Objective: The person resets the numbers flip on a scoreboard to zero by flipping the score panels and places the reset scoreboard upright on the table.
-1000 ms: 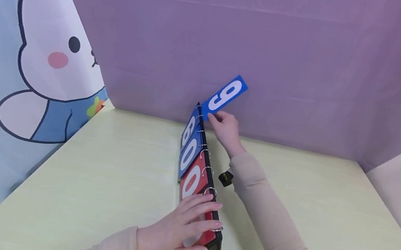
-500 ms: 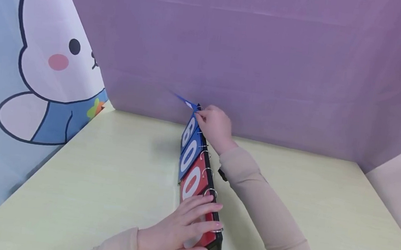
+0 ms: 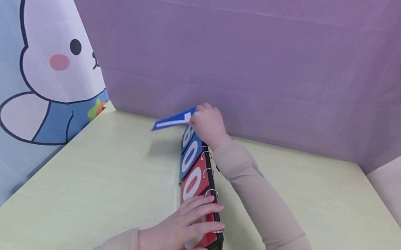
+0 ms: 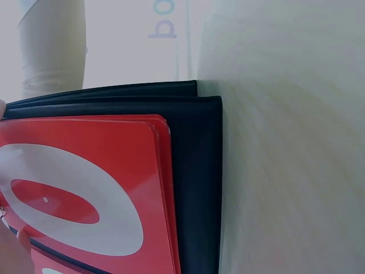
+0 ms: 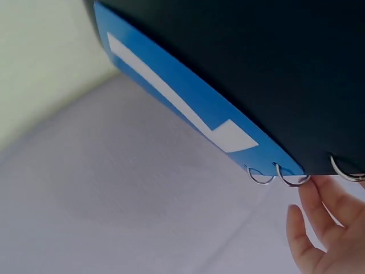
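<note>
A black flip scoreboard [image 4: 199, 182] stands tent-like on the table, its number cards hung on metal rings. My left hand [image 3: 178, 232] lies over a red card at the near end, fingers fairly straight and spread to the ringed top edge. A red 0 card [image 3: 192, 183] and a blue 0 card [image 3: 190, 156] show beyond it. At the far end my right hand [image 3: 208, 123] pinches a blue number card [image 3: 173, 121] near the rings; this card sticks out leftward in the air. White shapes on its underside [image 5: 177, 100] show in the right wrist view. Exact fingertip contact is partly hidden.
The pale table [image 3: 112, 197] spreads on both sides of the scoreboard. A purple cloth wall [image 3: 266, 58] rises close behind its far end. On the left hangs a blue cloth with a cartoon rabbit [image 3: 57, 57].
The blue card swung from right of the rings over the top to the left and downward. My right hand moved left with it. My left hand stayed in place.
</note>
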Demonstrator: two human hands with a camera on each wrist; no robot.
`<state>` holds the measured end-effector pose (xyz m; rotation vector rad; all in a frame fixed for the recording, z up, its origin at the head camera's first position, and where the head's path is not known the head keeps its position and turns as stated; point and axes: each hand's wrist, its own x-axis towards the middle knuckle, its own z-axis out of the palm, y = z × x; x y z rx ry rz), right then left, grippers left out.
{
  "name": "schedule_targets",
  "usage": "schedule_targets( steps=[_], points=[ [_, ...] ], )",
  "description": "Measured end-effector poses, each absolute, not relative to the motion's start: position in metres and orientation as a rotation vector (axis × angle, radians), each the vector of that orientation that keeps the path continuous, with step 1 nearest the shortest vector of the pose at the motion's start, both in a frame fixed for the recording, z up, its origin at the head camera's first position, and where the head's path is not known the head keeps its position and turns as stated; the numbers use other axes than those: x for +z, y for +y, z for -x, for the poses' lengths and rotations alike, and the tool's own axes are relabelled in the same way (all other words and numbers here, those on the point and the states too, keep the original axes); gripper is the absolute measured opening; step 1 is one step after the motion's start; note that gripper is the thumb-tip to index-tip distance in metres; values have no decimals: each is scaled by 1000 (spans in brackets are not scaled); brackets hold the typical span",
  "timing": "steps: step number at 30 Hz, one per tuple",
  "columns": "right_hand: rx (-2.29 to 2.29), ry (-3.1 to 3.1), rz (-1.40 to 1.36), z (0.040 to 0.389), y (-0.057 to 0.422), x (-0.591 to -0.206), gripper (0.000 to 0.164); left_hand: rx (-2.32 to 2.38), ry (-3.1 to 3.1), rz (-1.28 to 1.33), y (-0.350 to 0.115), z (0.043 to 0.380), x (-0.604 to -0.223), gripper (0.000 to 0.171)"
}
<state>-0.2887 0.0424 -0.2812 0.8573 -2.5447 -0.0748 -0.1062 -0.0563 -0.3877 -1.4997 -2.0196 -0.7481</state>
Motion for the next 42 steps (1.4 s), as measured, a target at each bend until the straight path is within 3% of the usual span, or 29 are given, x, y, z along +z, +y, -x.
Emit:
schedule_targets(
  steps=[10,19,35,38,42],
  points=[
    [-410,-2589,-905,290,32,-276,18,-756,-2036,1500,-58,105,-387,47],
    [-198,-2728,-907,294,32,-275,16,-771,-2062,1499,-59,106,-387,48],
    [-234,-2869,-940,294,38,-276,33,-766,-2066,1500,-58,105,-387,48],
    [-121,-2929,-962,296,42,-276,33,-776,-2068,1502,-58,105,-387,48],
    [388,-2904,-1042,302,54,-279,35,-761,-2036,1501,-57,107,-387,48]
  ],
)
